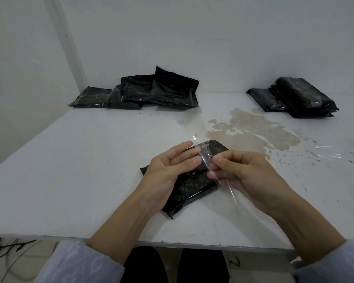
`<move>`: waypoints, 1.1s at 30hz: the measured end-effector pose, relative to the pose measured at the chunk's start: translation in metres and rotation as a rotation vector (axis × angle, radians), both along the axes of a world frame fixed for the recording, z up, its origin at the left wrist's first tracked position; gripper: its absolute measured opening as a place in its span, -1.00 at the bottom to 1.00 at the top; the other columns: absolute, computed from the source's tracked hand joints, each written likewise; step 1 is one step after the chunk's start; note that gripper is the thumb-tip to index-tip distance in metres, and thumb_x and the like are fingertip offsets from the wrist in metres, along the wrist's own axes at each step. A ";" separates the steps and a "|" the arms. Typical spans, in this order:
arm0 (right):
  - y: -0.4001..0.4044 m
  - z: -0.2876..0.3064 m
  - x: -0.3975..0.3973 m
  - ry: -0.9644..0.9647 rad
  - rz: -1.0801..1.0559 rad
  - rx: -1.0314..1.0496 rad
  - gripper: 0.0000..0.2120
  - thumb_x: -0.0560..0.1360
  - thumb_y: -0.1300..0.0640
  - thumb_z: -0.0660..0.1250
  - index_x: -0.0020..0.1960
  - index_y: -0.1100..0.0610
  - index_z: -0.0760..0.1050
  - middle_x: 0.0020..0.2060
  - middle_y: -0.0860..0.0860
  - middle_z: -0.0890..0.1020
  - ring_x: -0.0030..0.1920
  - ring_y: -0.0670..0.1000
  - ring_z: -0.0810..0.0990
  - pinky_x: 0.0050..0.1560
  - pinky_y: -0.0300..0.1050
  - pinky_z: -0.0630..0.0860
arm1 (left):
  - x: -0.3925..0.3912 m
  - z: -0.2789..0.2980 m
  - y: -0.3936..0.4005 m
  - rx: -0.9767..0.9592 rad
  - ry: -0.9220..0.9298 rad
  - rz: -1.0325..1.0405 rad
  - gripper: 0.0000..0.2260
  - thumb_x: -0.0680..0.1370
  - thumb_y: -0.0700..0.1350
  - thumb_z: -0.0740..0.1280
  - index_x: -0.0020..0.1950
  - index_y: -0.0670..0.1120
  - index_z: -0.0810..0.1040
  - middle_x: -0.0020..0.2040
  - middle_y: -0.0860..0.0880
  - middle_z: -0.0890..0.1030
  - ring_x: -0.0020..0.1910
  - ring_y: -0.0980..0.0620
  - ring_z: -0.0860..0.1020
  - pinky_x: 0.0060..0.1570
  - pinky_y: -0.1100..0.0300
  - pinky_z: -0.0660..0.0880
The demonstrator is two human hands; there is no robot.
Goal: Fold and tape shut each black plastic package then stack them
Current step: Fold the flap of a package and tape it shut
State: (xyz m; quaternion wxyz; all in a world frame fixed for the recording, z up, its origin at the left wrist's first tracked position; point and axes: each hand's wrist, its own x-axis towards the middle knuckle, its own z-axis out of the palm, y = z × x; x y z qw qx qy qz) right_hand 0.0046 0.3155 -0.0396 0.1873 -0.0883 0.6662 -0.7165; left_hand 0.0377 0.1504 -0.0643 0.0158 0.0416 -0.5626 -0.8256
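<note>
Your left hand (170,168) is palm up with the fingers loosely spread, lying over the near-left part of the black plastic package (192,184), which lies flat and slantwise on the white table (70,160) just in front of you. Your left fingertips touch a strip of clear tape (205,158); whether they actually pinch it is hard to make out, since the tape is see-through and glare hides its edges. Your right hand (247,176) is curled, thumb and forefinger closed on the lower part of the same strip, holding it above the package's upper end. A brownish stain (253,127) marks the table beyond your right hand. At the far left, against the wall, lies a loose heap of black packages (151,92). At the far right sits a tidier stack of packages (300,99), well apart from the heap.
</note>
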 end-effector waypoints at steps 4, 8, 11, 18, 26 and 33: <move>-0.001 -0.002 0.001 -0.104 0.067 0.008 -0.90 0.45 0.26 0.33 -0.23 0.22 0.57 -0.36 0.08 0.64 -0.35 -0.03 0.65 -0.34 -0.29 0.55 | 0.000 0.001 0.002 0.057 0.018 0.018 -0.64 0.30 -0.12 0.42 0.07 -0.19 0.60 0.09 -0.17 0.63 0.07 0.00 0.59 0.14 0.24 0.50; -0.001 -0.004 0.001 -0.008 0.068 0.102 -0.91 0.46 0.27 0.35 -0.21 0.25 0.57 -0.37 0.11 0.63 -0.33 0.00 0.63 -0.27 -0.19 0.51 | -0.002 -0.002 0.000 0.027 0.013 0.040 -0.74 0.31 -0.11 0.41 -0.03 -0.15 0.63 -0.05 -0.12 0.67 -0.01 0.06 0.62 0.06 0.30 0.52; 0.000 -0.003 0.004 0.022 0.101 0.144 -0.92 0.45 0.26 0.36 -0.20 0.25 0.57 -0.36 0.09 0.64 -0.35 -0.01 0.63 -0.26 -0.18 0.51 | -0.005 -0.004 0.000 0.015 0.012 0.058 -0.93 0.33 -0.13 0.40 -0.23 -0.08 0.66 -0.16 -0.08 0.66 -0.04 0.06 0.63 -0.04 0.35 0.52; -0.001 0.002 0.000 -0.342 0.163 0.107 -0.82 0.42 0.29 0.31 -0.35 0.19 0.49 -0.43 0.06 0.55 -0.39 0.00 0.63 -0.39 -0.22 0.45 | -0.004 -0.009 -0.001 -0.055 0.080 0.002 -0.84 0.39 -0.11 0.33 -0.13 -0.18 0.58 -0.13 -0.04 0.62 0.10 0.06 0.58 0.03 0.36 0.49; -0.012 0.006 -0.005 -0.470 0.188 0.150 -0.82 0.47 0.31 0.26 -0.31 0.23 0.42 -0.43 0.12 0.47 -0.63 -0.07 0.49 -0.60 -0.36 0.30 | -0.003 -0.017 -0.006 0.100 0.160 -0.035 -0.88 0.33 -0.04 0.45 -0.29 -0.07 0.63 -0.27 0.00 0.61 0.25 0.01 0.52 0.11 0.32 0.46; -0.019 0.009 -0.002 -0.475 0.202 0.164 -0.80 0.47 0.28 0.28 -0.33 0.19 0.42 -0.44 0.11 0.49 -0.63 -0.09 0.47 -0.63 -0.37 0.27 | -0.005 -0.020 -0.010 0.145 0.285 -0.097 -0.83 0.33 0.07 0.50 -0.29 -0.01 0.64 -0.26 0.11 0.57 0.32 0.04 0.45 0.24 0.25 0.37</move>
